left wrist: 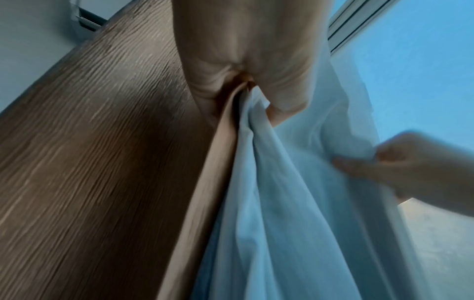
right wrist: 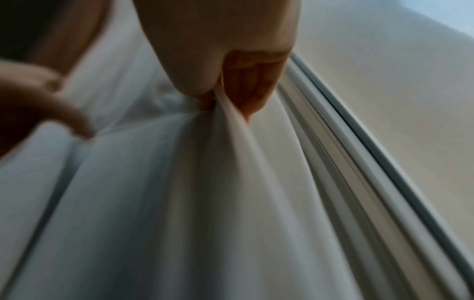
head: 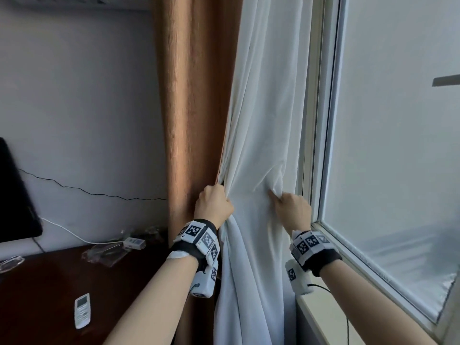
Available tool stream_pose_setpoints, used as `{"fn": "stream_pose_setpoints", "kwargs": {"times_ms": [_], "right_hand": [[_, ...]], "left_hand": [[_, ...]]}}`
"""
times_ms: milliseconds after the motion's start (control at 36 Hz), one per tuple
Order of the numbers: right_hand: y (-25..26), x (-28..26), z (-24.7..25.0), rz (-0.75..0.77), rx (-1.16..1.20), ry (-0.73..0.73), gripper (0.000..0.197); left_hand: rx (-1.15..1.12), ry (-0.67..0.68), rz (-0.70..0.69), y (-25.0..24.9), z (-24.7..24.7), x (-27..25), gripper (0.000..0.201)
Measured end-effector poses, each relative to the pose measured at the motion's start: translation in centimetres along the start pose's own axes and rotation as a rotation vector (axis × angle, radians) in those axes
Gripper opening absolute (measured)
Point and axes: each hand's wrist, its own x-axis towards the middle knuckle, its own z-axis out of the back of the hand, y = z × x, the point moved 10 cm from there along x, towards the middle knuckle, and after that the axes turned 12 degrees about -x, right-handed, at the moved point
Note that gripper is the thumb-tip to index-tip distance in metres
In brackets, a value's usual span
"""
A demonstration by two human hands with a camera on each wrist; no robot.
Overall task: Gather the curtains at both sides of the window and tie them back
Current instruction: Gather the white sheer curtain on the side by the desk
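Observation:
A white sheer curtain (head: 261, 135) hangs at the left side of the window, with a brown textured curtain (head: 194, 100) beside it on its left. My left hand (head: 214, 204) grips a bunched fold of the white curtain together with the brown curtain's edge. In the left wrist view the white curtain (left wrist: 277, 192) and a tan strip of the brown curtain (left wrist: 84, 162) run into the left hand (left wrist: 243, 81). My right hand (head: 291, 207) pinches the white curtain's right part near the window frame; in the right wrist view the white curtain (right wrist: 205, 192) is pinched by the right hand (right wrist: 223, 85).
The window frame (head: 321, 120) and sill (head: 331, 317) lie to the right, behind frosted glass (head: 398, 120). At the left stands a dark wooden desk (head: 44, 282) with a white remote (head: 82, 310), plastic wrappers, a cable and a dark monitor (head: 15, 195) against the wall.

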Motion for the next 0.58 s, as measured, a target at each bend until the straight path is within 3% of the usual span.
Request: {"fn": "stream_pose_setpoints", "kwargs": {"times_ms": [56, 222, 306, 417, 444, 528, 583], "right_hand": [[1.7, -1.1, 1.3, 0.133, -0.202, -0.064, 0.053], [7.1, -4.9, 4.9, 0.386, -0.229, -0.170, 0.054], [9.7, -5.6, 3.4, 0.486, -0.126, -0.076, 0.036], [11.1, -5.1, 0.7, 0.485, 0.015, 0.046, 0.014], [11.3, -5.0, 0.0, 0.483, 0.032, 0.071, 0.005], [12.1, -5.1, -0.6, 0.516, 0.049, 0.099, 0.034], [13.1, -5.7, -0.3, 0.581, 0.054, 0.105, 0.028]], "left_hand": [[0.025, -0.031, 0.013, 0.3, 0.2, 0.1, 0.021], [-0.041, -0.053, 0.047, 0.9, 0.4, 0.8, 0.013], [-0.146, -0.011, 0.079, 0.7, 0.0, 0.9, 0.015], [-0.391, 0.081, 0.066, 0.1, -1.1, 0.6, 0.018], [-0.450, 0.110, 0.071, 0.0, -1.4, 0.4, 0.023], [-0.542, 0.182, 0.126, 0.0, -2.0, 0.2, 0.061], [-0.494, 0.142, 0.139, 0.2, -1.7, 0.4, 0.075]]}}
